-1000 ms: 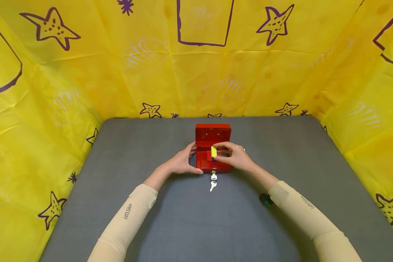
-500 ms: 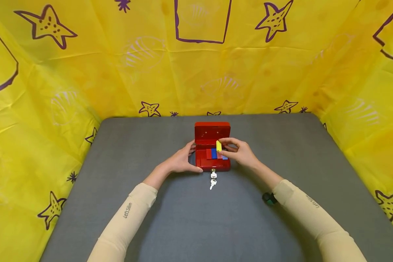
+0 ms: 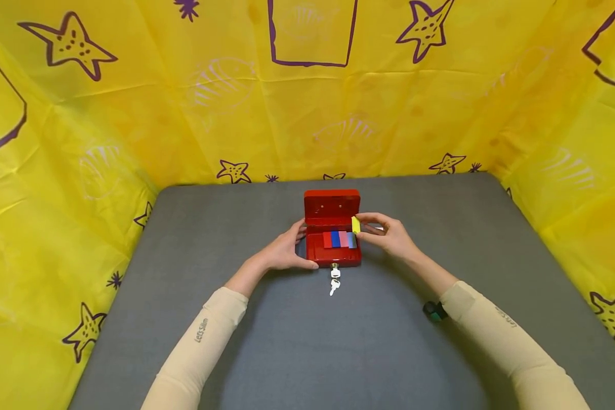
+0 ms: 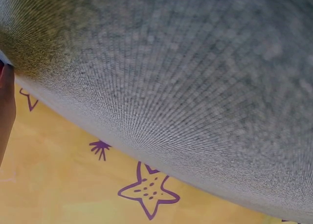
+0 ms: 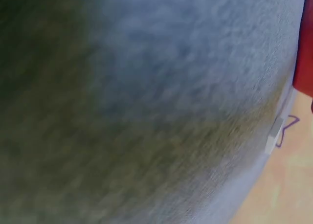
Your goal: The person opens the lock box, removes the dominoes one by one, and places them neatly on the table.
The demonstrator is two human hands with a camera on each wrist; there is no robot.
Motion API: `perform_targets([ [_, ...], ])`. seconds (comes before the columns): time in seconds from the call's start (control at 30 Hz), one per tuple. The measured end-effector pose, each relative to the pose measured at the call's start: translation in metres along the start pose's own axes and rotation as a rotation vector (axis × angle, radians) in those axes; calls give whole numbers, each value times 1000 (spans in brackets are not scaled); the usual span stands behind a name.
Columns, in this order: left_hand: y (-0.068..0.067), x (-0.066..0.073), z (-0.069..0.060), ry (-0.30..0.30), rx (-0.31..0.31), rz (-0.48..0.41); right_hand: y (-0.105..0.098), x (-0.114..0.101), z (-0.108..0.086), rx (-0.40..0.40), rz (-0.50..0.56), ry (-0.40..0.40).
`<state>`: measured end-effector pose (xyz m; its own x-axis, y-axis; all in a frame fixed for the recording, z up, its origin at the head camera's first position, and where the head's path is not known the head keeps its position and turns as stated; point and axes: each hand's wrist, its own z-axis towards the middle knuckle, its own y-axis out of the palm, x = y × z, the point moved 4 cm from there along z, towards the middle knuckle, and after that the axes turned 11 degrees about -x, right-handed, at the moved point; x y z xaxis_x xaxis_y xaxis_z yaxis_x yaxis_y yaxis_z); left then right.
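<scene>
A small red cash box (image 3: pixel 333 261) stands on the grey table with its lid (image 3: pixel 333 204) raised. Several coloured blocks lie side by side inside: a red block (image 3: pixel 327 240), a blue block (image 3: pixel 335 239), a pink block (image 3: pixel 343 238) and a light blue block (image 3: pixel 352 240) at the right end. My left hand (image 3: pixel 286 250) holds the box at its left side, thumb at the front corner, fingertips partly hidden behind. Between thumb and fingers of my right hand (image 3: pixel 389 234) a yellow block (image 3: pixel 356 225) is pinched, above the box's right edge.
Two keys (image 3: pixel 335 280) hang from the lock at the box's front. A small white object (image 3: pixel 380 228) shows partly behind my right hand, and in the right wrist view a white piece (image 5: pixel 274 136) lies near the table edge. A yellow patterned cloth (image 3: pixel 307 125) encloses the table.
My right hand has moved to the right with the yellow block, from over the box's middle to its right edge. The row of blocks now shows uncovered. My left hand stays on the box.
</scene>
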<state>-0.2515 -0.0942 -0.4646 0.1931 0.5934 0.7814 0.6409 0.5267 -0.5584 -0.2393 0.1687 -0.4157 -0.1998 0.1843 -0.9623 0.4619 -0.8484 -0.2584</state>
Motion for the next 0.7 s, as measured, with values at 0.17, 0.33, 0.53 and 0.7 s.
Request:
perform_targets([
  [0.17,0,-1,1,2,8,-9,-10,3,-4,-1,-33,10],
  [0.33,0,0,0,1,2,-9,-18,9,-9,13,-41,30],
  [0.53,0,-1,-1,7,3,-9,-35,22,-17,25,-41,24],
  [0.7,1,-1,0,9,2,-10,-58,48,-24,46,-69,8],
])
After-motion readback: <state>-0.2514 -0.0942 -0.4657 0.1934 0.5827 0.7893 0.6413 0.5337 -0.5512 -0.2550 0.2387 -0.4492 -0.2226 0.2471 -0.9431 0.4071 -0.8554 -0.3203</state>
